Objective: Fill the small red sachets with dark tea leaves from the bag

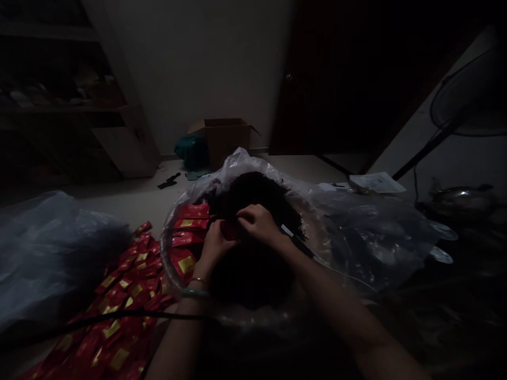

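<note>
A small red packet point(228, 230) is between my two hands, over a heap of dark loose stuff point(257, 190) that looks like tea leaves. Closed fingers of my left hand point(217, 244) grip the packet from its left side. My right hand point(259, 224) is curled with its fingertips together at the packet's right edge; what they pinch is too dark to make out. Just left of my hands, several red packets with gold labels point(186, 264) stand in a row inside the round container point(165, 258), which is lined with clear plastic.
Many more red packets point(134, 290) lie piled at left, beside a large clear plastic bag point(51, 248). Another plastic bag point(380, 237) is at right. A cardboard box point(227, 140) stands by the wall, and a fan point(471, 95) stands far right. A dark-handled tool point(301, 245) rests in the container.
</note>
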The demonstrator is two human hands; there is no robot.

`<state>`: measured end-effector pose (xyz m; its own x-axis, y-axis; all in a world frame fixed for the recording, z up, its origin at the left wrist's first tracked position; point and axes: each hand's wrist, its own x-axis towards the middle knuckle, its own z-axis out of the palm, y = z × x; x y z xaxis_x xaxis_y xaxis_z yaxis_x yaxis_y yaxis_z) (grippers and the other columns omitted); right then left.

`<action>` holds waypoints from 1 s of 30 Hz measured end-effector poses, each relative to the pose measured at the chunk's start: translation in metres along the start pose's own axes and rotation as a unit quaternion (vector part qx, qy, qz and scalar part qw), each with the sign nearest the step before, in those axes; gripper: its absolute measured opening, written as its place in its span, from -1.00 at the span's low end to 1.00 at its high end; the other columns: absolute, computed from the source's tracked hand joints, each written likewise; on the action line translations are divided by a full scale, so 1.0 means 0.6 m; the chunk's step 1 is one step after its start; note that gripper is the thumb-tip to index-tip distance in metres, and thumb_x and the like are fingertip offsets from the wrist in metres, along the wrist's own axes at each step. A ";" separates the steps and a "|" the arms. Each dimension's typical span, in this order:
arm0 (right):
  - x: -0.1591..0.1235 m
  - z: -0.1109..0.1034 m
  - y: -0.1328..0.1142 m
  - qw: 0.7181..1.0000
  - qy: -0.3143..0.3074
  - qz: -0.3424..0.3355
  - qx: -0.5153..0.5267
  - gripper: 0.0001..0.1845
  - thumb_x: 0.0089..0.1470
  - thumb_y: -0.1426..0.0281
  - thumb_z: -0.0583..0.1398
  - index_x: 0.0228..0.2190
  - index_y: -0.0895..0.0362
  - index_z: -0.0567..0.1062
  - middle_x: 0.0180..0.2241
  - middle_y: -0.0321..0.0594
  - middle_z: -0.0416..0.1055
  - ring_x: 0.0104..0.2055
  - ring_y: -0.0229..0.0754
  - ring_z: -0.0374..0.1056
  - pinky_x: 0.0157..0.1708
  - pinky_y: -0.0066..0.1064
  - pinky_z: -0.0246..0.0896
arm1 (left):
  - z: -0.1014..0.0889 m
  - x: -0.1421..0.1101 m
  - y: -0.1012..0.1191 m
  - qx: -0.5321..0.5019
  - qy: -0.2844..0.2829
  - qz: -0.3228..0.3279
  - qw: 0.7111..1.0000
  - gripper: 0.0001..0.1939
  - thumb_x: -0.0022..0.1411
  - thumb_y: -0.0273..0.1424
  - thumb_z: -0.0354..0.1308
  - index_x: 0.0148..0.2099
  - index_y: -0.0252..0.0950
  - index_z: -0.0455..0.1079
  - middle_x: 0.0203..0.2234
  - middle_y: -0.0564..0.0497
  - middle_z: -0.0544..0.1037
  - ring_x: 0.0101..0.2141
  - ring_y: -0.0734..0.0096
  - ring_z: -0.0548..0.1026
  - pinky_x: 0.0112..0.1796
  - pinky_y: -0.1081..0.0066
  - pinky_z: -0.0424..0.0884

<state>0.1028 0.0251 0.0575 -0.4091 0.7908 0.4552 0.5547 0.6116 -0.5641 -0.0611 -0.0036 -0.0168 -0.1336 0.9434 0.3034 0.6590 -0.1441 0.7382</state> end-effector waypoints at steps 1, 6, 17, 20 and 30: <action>-0.004 0.004 -0.007 0.999 -0.038 -0.021 -0.018 -0.85 -0.02 0.44 0.25 -0.32 0.13 0.55 -0.31 -0.18 0.50 -0.21 -0.15 0.29 -0.15 -0.30 0.21 | 0.002 0.000 -0.001 0.005 0.001 0.002 1.000 -0.47 -0.17 -0.32 0.35 -0.11 -0.28 0.28 -0.23 -0.05 0.41 -0.23 0.23 0.42 -0.24 0.27 0.39; -0.005 0.030 -0.017 0.983 -0.167 0.014 -0.077 -0.84 -0.01 0.43 0.25 -0.29 0.14 0.51 -0.31 -0.14 0.44 -0.23 -0.16 0.25 -0.22 -0.35 0.17 | 0.002 0.001 -0.004 0.021 -0.024 0.009 0.999 -0.52 -0.16 -0.34 0.33 -0.13 -0.29 0.33 -0.26 -0.04 0.41 -0.26 0.28 0.42 -0.26 0.33 0.38; -0.007 0.032 0.062 0.989 -0.062 0.075 0.112 -0.73 -0.01 0.48 0.21 -0.20 0.09 0.47 -0.35 -0.28 0.50 -0.32 -0.24 0.40 -0.23 -0.40 0.25 | -0.012 -0.003 0.005 -0.199 -0.180 -0.109 0.957 -0.65 -0.17 -0.38 0.33 -0.27 -0.34 0.38 -0.42 0.03 0.53 -0.38 0.35 0.49 -0.39 0.41 0.41; -0.009 0.024 0.074 0.982 -0.040 0.083 0.164 -0.67 -0.07 0.36 0.26 -0.19 0.14 0.47 -0.35 -0.26 0.50 -0.34 -0.22 0.39 -0.28 -0.41 0.24 | -0.015 -0.004 0.017 -0.281 -0.220 -0.154 0.921 -0.59 -0.19 -0.42 0.36 -0.23 -0.36 0.35 -0.41 -0.01 0.55 -0.43 0.35 0.51 -0.47 0.43 0.43; -0.010 -0.031 0.069 0.970 -0.027 0.088 0.226 -0.71 -0.02 0.17 0.16 -0.53 0.16 0.41 -0.55 -0.37 0.30 -0.49 -0.32 0.18 -0.45 -0.49 0.08 | -0.030 0.001 0.036 -0.334 -0.246 -0.142 0.899 -0.54 -0.29 -0.49 0.36 -0.22 -0.36 0.39 -0.40 0.05 0.53 -0.43 0.46 0.47 -0.39 0.49 0.37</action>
<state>0.1415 0.0452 0.0445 -0.3815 0.8760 0.2951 0.2502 0.4052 -0.8793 -0.0601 -0.0116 0.0100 0.2251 0.9650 -0.1349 0.0359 0.1302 0.9908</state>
